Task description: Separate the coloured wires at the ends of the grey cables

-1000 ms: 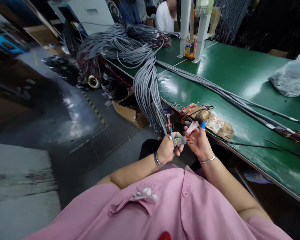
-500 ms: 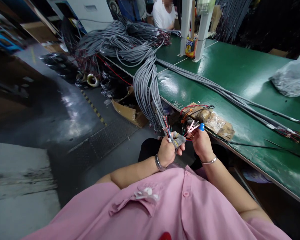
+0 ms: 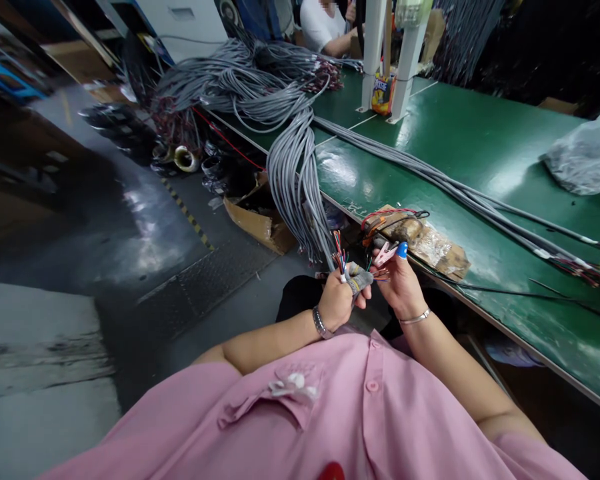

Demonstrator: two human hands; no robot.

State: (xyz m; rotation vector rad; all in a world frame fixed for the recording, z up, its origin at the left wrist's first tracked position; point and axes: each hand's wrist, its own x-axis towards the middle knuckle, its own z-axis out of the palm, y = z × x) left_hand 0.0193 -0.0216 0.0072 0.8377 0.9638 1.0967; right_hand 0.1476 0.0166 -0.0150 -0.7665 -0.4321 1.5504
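Note:
My left hand [image 3: 337, 298], with grey finger covers on thumb and finger, is closed on the end of a grey cable, whose thin coloured wires [image 3: 339, 253] fan out above the fist. My right hand [image 3: 403, 283] is just to the right, a blue cover on one fingertip. It grips a small pink clip-like tool [image 3: 385, 253], its jaws closer together than its length. Thin wire ends show between the two hands. A thick bundle of grey cables [image 3: 295, 180] hangs over the table edge above my left hand.
The green table [image 3: 460, 140] carries long grey cables, a taped block [image 3: 430, 247] and a plastic bag [image 3: 585, 153]. An open carton [image 3: 255, 217] stands on the floor. Across the table sits a person in white [image 3: 323, 27].
The pink tool has gone from spread to nearly closed in my right hand, which has shifted slightly left. The person across the table has leaned and now shows a raised hand.

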